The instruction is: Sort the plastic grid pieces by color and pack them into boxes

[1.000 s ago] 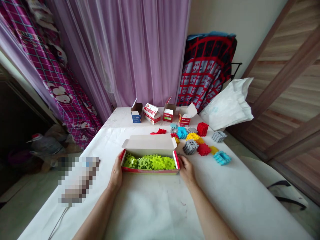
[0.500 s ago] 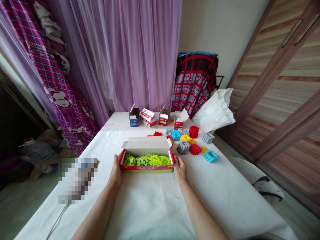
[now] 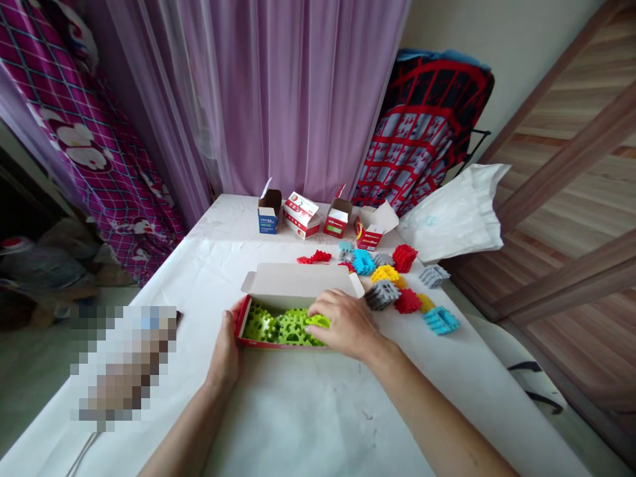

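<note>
A low open cardboard box (image 3: 243,334), red at its rim and white inside, lies on the table with its lid flap (image 3: 293,278) folded back. Bright green notched plastic pieces (image 3: 291,326) fill it. My left hand (image 3: 226,351) grips the box's left end, thumb upright along the side. Over the right half of the box is my right hand (image 3: 345,324), its fingertips closed around a green gear-edged piece (image 3: 318,321). The box's right end is hidden behind that hand.
Beyond the box stand several small boxes, a blue one (image 3: 268,215) among them. Red, grey, yellow and blue toothed blocks, such as a blue block (image 3: 441,320), lie to the right. A white bag (image 3: 454,212) rests at the table's right edge. A blurred-out object (image 3: 129,364) lies left.
My right hand has left the box's right end and moved over its contents, taking hold of a green piece. My left hand keeps its grip. The view has shifted closer.
</note>
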{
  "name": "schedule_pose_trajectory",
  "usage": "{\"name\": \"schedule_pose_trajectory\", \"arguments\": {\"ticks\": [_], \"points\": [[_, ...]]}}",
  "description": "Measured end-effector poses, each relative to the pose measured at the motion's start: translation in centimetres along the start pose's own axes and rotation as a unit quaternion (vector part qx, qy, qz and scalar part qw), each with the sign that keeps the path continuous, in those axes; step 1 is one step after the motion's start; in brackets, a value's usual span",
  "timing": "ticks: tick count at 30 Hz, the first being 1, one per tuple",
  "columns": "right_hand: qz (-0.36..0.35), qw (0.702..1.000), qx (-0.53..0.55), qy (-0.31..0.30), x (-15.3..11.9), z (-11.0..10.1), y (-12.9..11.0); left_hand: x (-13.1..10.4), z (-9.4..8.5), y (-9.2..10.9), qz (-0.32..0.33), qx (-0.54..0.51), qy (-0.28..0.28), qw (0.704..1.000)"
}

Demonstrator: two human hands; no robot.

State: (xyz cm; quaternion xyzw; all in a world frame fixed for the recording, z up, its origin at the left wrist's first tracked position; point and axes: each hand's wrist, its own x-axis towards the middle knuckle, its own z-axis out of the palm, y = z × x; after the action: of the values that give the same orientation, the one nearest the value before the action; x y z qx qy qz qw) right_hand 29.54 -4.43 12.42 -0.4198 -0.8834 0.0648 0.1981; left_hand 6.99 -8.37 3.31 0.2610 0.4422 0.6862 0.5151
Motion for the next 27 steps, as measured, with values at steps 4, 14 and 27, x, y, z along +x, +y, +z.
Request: {"name": "schedule_pose_trajectory", "arguments": {"ticks": [4,14,27], "points": [[-0.048,0.982,-0.092,-0.157,2.7,0.4,-2.0,-0.1,-0.3,-0.3,0.0,-0.013,-0.003,1.0],[-0.083,0.948,-0.179,-0.248,5.9,0.4,-2.7,-0.1,-0.6,-0.3,-0.004,0.005,0.01,1.0],[-0.022,0.966,-0.154,-0.206,4.9,0.4,-2.8,0.0,-1.0,-0.7,0.001,0.028,0.018,0.999]]}}
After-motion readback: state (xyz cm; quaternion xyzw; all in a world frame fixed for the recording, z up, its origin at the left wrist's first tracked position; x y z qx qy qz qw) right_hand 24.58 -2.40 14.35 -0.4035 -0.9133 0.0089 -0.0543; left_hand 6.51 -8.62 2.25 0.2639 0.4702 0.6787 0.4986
